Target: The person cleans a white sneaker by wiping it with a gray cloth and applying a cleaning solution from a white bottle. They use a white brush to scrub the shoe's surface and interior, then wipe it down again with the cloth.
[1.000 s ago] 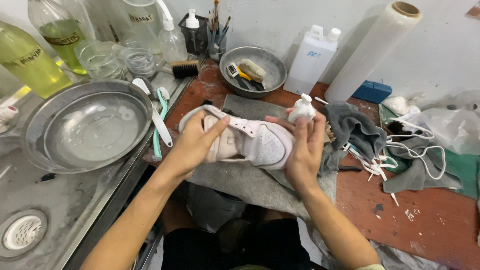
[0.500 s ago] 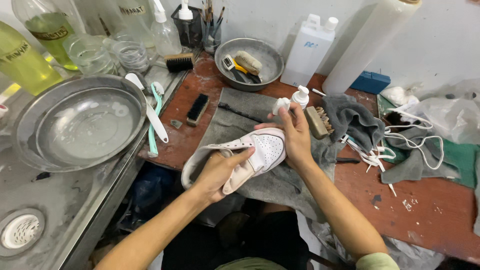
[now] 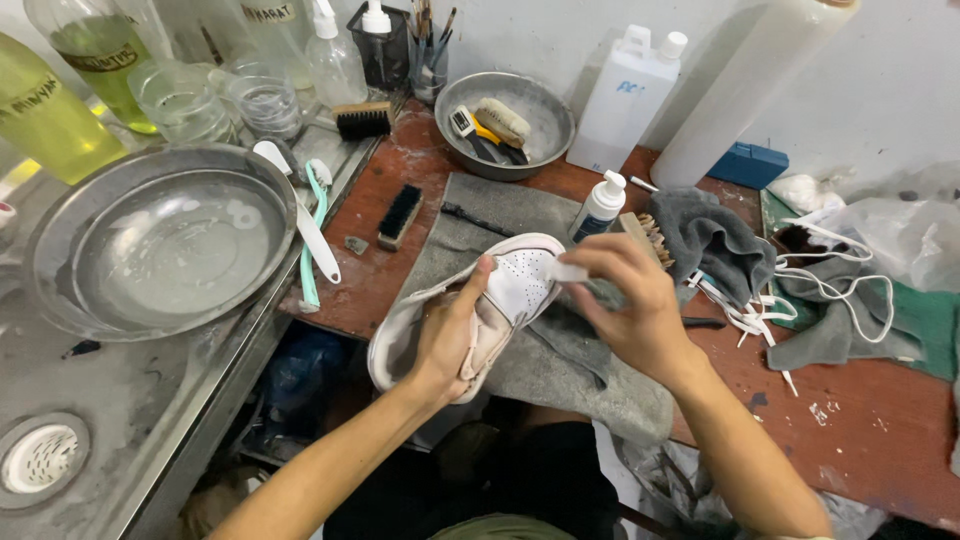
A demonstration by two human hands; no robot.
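A white sneaker [image 3: 515, 285] with a perforated toe lies on its side over a grey cloth [image 3: 545, 345] on the red-brown worktop. My left hand [image 3: 450, 335] grips the shoe around its middle, thumb up on the side. My right hand [image 3: 630, 300] is over the toe, pinching a small white piece [image 3: 568, 271] against the toe cap. A small white pump bottle [image 3: 601, 205] stands just behind the shoe.
A wide steel basin of water [image 3: 160, 240] sits at the left with white and teal brushes [image 3: 310, 235] on its rim. A black brush [image 3: 401, 213], a steel bowl of brushes [image 3: 505, 125], a white jug [image 3: 625, 95], grey rags [image 3: 715, 240] and laces [image 3: 830, 275] surround the cloth.
The shoe has been turned from upright in both hands onto its side and lowered toward me. My right hand has left the shoe's side and now works at the toe with a small white piece.
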